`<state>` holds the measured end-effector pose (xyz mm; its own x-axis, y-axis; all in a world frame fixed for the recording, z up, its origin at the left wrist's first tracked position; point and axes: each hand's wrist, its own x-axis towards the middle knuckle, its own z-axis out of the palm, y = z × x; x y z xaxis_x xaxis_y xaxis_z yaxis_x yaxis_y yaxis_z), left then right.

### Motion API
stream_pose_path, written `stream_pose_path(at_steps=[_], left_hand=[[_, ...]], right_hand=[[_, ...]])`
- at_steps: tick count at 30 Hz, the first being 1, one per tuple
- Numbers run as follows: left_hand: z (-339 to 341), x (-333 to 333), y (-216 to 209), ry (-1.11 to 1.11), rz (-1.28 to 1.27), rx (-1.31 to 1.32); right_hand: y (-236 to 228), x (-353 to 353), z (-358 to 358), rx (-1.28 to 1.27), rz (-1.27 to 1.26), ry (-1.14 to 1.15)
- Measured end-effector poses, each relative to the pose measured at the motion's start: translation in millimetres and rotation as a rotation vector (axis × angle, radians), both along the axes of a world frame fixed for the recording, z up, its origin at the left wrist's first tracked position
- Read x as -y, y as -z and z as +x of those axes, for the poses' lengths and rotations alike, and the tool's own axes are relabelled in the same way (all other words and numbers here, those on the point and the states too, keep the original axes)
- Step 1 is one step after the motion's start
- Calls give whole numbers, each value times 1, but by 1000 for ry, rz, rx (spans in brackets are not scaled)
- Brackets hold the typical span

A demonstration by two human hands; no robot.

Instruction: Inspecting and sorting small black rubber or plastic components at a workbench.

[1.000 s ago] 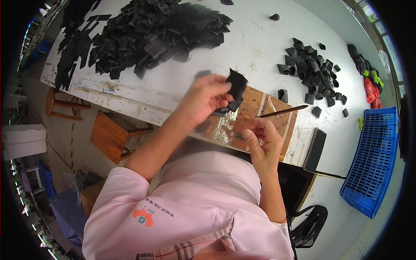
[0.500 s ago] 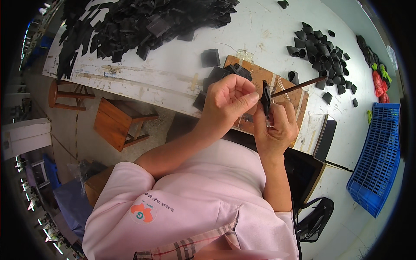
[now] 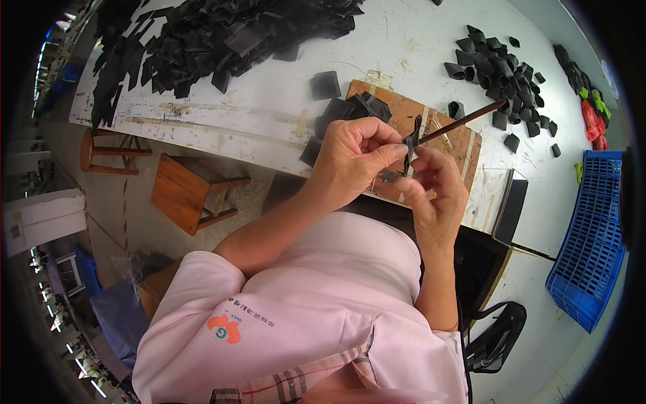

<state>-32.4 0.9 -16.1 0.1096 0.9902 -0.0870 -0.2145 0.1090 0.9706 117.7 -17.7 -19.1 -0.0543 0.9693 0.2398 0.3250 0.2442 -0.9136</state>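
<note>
Above the near edge of a brown board [image 3: 441, 114], my left hand [image 3: 356, 151] pinches a small folded black piece [image 3: 412, 145] between thumb and fingers. My right hand [image 3: 441, 192] is just right of that piece, its thumb and curled fingers apart; whether a fingertip touches the piece I cannot tell. A dark brown rod [image 3: 464, 123] slants up to the right behind the piece, and its lower end is hidden. Several flat black pieces [image 3: 336, 111] lie by the board's left end, partly covered by my left hand.
A large heap of flat black pieces [image 3: 235, 40] covers the table's [image 3: 195, 111] far left. Folded black loops [image 3: 501, 77] lie piled at the far right. A blue plastic crate [image 3: 585, 236] stands on the right. Wooden stools [image 3: 192, 192] stand left below the table edge.
My left hand has moved slightly right and now grips the black piece. My right hand has loosened from it, its fingers spreading and shifting a little lower.
</note>
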Motion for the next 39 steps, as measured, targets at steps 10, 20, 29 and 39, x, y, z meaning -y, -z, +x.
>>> stream_pose_path(at_steps=[10,20,29,39], left_hand=[[18,9,-1,-185,608,-518],[13,-6,-11,259,-415,847],[46,-16,-42,-160,147,47],[20,-48,-30,330,-453,976]], right_hand=[[-9,-3,0,443,488,102],[-5,-9,16,-479,-238,29],[-55,-28,28,-821,-538,-185],[-43,-82,33,-817,-421,-557]])
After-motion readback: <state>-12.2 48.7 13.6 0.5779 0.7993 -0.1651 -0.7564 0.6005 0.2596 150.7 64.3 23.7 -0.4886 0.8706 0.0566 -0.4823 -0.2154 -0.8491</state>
